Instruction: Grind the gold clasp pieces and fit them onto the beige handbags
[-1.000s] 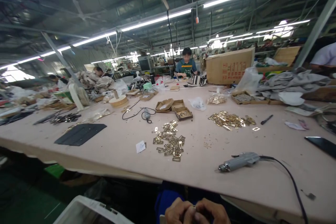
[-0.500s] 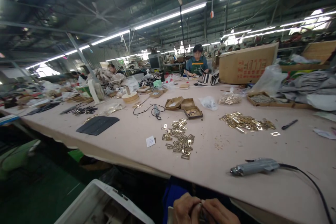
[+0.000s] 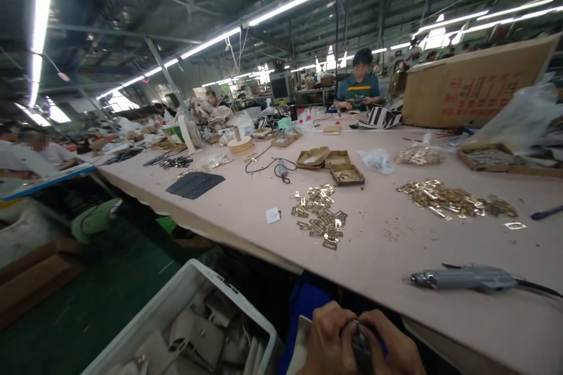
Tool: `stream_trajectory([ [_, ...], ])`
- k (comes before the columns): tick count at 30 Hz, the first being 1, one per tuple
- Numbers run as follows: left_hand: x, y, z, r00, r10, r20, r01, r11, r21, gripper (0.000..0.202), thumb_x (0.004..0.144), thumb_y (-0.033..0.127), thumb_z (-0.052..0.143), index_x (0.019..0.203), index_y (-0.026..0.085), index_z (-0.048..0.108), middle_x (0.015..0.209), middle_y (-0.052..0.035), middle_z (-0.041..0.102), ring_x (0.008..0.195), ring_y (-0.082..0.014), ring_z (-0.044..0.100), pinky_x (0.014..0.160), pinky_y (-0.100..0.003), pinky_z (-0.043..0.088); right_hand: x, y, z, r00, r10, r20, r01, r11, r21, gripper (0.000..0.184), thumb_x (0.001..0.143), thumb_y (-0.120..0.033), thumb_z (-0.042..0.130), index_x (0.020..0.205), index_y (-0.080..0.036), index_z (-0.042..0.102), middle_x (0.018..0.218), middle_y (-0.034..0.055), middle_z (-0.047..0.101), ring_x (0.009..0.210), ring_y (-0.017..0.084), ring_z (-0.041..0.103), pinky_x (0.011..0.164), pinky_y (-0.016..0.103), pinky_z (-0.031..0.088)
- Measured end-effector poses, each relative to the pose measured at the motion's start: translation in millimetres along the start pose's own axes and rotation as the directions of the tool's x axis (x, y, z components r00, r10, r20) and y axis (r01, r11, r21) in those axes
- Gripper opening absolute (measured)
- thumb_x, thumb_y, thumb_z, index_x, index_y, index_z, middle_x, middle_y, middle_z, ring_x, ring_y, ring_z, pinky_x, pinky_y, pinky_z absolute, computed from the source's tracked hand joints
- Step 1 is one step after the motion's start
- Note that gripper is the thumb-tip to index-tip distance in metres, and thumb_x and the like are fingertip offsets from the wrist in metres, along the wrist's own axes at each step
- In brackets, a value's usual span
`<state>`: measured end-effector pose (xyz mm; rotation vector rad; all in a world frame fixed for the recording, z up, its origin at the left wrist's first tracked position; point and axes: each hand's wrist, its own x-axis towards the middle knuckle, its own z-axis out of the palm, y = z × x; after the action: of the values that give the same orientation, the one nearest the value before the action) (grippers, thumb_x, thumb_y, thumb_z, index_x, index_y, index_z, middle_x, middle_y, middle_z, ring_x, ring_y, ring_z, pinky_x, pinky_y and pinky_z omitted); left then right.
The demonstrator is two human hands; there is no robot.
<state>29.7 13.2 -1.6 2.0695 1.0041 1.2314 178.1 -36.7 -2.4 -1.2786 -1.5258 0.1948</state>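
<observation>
My left hand (image 3: 328,340) and my right hand (image 3: 389,345) are pressed together below the table's near edge, over my blue-clad lap. Both have curled fingers pinched on a small dark piece (image 3: 358,344) between them that I cannot make out. A pale flat piece (image 3: 301,334) lies under my left hand. On the table above, a cluster of gold metal buckles (image 3: 319,217) lies nearest, with a grey powered hand tool (image 3: 461,277) and its black cable to the right.
A white bin (image 3: 176,304) of pale leather pieces stands on the green floor at my left. The long table (image 3: 387,246) carries a pile of gold hardware (image 3: 453,200), small cardboard trays (image 3: 334,165), black pieces (image 3: 193,184) and a large carton (image 3: 475,85). A person (image 3: 358,85) sits at the far side, another person (image 3: 30,149) at the far left.
My view has swung left and down, bringing the white bin and the floor into sight. My hands stay pinched together in my lap.
</observation>
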Motion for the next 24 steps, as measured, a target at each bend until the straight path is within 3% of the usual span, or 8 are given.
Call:
stream_trajectory([
  [3, 10, 15, -8.3, 0.993, -0.045, 0.111, 0.052, 0.997, -0.058, 0.025, 0.092, 0.021, 0.054, 0.084, 0.022, 0.077, 0.072, -0.0095, 0.07, 0.07, -0.024, 0.065, 0.071, -0.035, 0.049, -2, -8, -3, 0.991, 0.134, 0.006, -0.134, 0.991, -0.011, 0.019, 0.1, -0.027, 0.053, 0.088, -0.021, 0.067, 0.078, 0.0041, 0.066, 0.068, 0.018, 0.066, 0.064, 0.025, 0.054],
  [5, 17, 22, -14.0, 0.966, -0.096, 0.24, 0.123, 0.987, -0.101, 0.027, 0.093, 0.021, 0.054, 0.08, 0.02, 0.077, 0.069, -0.0077, 0.066, 0.064, -0.0208, 0.063, 0.063, -0.031, 0.046, -2, -15, -6, 0.978, 0.208, 0.0, -0.208, 0.978, -0.015, 0.019, 0.099, -0.027, 0.054, 0.086, -0.02, 0.067, 0.079, 0.0044, 0.067, 0.071, 0.019, 0.065, 0.068, 0.028, 0.052],
  [10, 25, 18, -15.5, 0.902, -0.192, 0.387, 0.28, 0.942, -0.184, 0.023, 0.095, 0.022, 0.055, 0.085, 0.018, 0.075, 0.064, -0.0027, 0.061, 0.055, -0.0156, 0.058, 0.056, -0.026, 0.043, 4, -21, -9, 0.947, 0.322, 0.007, -0.322, 0.947, 0.016, 0.015, 0.094, -0.024, 0.06, 0.083, -0.018, 0.069, 0.077, 0.0038, 0.067, 0.068, 0.017, 0.063, 0.066, 0.027, 0.049],
  [17, 24, 20, -11.8, 0.901, -0.203, 0.384, 0.266, 0.956, -0.119, 0.025, 0.094, 0.019, 0.054, 0.081, 0.017, 0.074, 0.066, -0.0028, 0.061, 0.054, -0.0143, 0.058, 0.053, -0.024, 0.041, 3, -20, -7, 0.91, 0.415, 0.001, -0.413, 0.904, 0.111, 0.011, 0.087, -0.026, 0.068, 0.081, -0.016, 0.069, 0.073, 0.0028, 0.067, 0.064, 0.015, 0.061, 0.064, 0.024, 0.05],
  [20, 25, 19, -9.3, 0.893, -0.253, 0.373, 0.324, 0.935, -0.142, 0.023, 0.093, 0.022, 0.056, 0.08, 0.016, 0.074, 0.064, -0.003, 0.063, 0.05, -0.0136, 0.058, 0.049, -0.023, 0.04, 3, -18, -5, 0.878, 0.478, -0.003, -0.473, 0.87, 0.138, 0.014, 0.085, -0.03, 0.069, 0.083, -0.016, 0.07, 0.073, 0.0025, 0.067, 0.064, 0.014, 0.06, 0.061, 0.023, 0.049],
  [22, 25, 18, -8.1, 0.868, -0.318, 0.38, 0.407, 0.895, -0.18, 0.02, 0.092, 0.024, 0.058, 0.083, 0.014, 0.073, 0.058, -0.0022, 0.063, 0.045, -0.0132, 0.057, 0.045, -0.021, 0.04, 3, -16, -4, 0.864, 0.503, 0.011, -0.497, 0.852, 0.165, 0.015, 0.085, -0.031, 0.07, 0.087, -0.015, 0.071, 0.075, 0.0027, 0.068, 0.064, 0.013, 0.06, 0.06, 0.023, 0.049],
  [24, 24, 18, -8.1, 0.815, -0.389, 0.429, 0.51, 0.833, -0.215, 0.021, 0.092, 0.027, 0.059, 0.092, 0.012, 0.073, 0.052, -0.0013, 0.062, 0.04, -0.0137, 0.057, 0.041, -0.02, 0.041, 3, -14, -3, 0.857, 0.514, 0.021, -0.508, 0.838, 0.198, 0.017, 0.086, -0.031, 0.07, 0.09, -0.015, 0.073, 0.077, 0.0029, 0.069, 0.065, 0.013, 0.06, 0.06, 0.022, 0.049],
])
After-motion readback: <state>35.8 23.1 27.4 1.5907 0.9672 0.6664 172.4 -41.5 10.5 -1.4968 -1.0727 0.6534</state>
